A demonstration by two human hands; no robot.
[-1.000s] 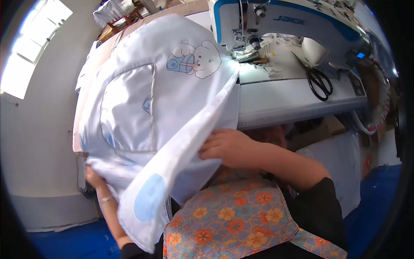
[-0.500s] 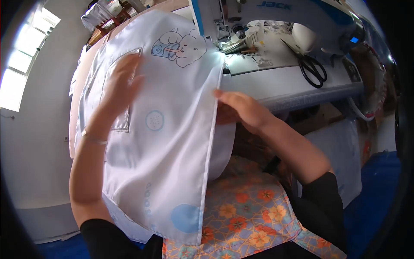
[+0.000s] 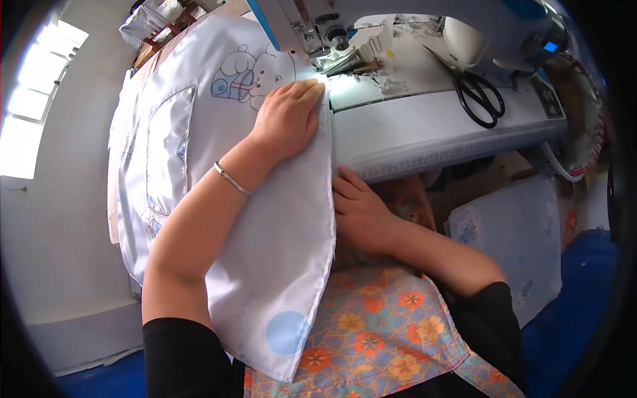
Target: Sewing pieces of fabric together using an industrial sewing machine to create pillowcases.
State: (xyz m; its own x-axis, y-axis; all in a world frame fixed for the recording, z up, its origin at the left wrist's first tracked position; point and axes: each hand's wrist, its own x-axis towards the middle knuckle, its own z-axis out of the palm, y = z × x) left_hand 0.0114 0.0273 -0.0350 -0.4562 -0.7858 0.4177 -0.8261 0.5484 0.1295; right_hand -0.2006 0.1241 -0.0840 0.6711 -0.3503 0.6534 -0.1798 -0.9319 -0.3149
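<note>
Both forearms are bare, with black sleeves that end above the elbows, the right one showing at the lower right. A thin silver bangle circles the left wrist just below the left hand; the right hand wears nothing that can be seen. Over the lap and chest lies an apron of pale blue cloth, printed with orange flowers and a fine yellow lattice, its edges bound in a lighter strip.
</note>
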